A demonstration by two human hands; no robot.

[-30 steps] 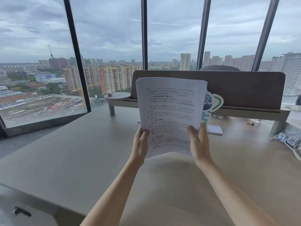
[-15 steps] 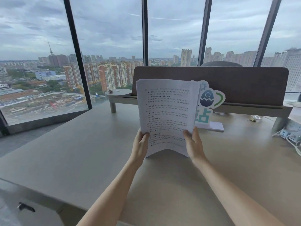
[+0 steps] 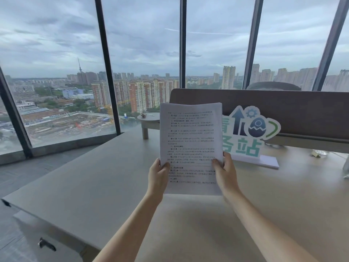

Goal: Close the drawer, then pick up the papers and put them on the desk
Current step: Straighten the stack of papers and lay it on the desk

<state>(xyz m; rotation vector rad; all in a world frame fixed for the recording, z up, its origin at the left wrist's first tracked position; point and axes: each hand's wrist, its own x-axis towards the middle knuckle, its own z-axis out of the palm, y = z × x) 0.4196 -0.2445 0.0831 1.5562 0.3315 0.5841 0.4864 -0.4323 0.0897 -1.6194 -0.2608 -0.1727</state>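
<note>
Papers: the papers (image 3: 190, 148) stand nearly upright in front of me above the desk, printed side toward me, lines of dark text running down the page. The top edge sags a little in the middle. I cannot tell whether the bottom edge touches the desk or hangs just over it.

Left hand: my left hand (image 3: 158, 176) pinches the stack at its 8 o'clock corner, thumb across the front of the page, the fingers hidden behind it.

Right hand: my right hand (image 3: 225, 173) clamps the stack at its 4 o'clock edge, thumb pressed on the printed face, the other fingers out of sight behind the sheets.

Desk: the desk (image 3: 105, 182) is a pale, flat top spreading under both my forearms, its left corner out at 9 o'clock from the papers.

Sign: a cut-out sign (image 3: 251, 133) in teal and dark blue, with an arrow, a gear and an egg, stands on a white base at 3 o'clock from the papers, partly hidden by their right edge.

Divider: a brown divider panel (image 3: 283, 104) runs along the far side of the desk, behind the papers and sign.

Drawer: the drawer (image 3: 47, 242) front sits below the desk edge at 7 o'clock, a dark handle on it; it looks shut.

Round shelf: a small round shelf (image 3: 149, 118) on a post stands at 10 o'clock, just beside the papers' left edge.

Windows: tall windows (image 3: 141, 53) with dark frames fill the far side, with city towers and cloud beyond.
</note>
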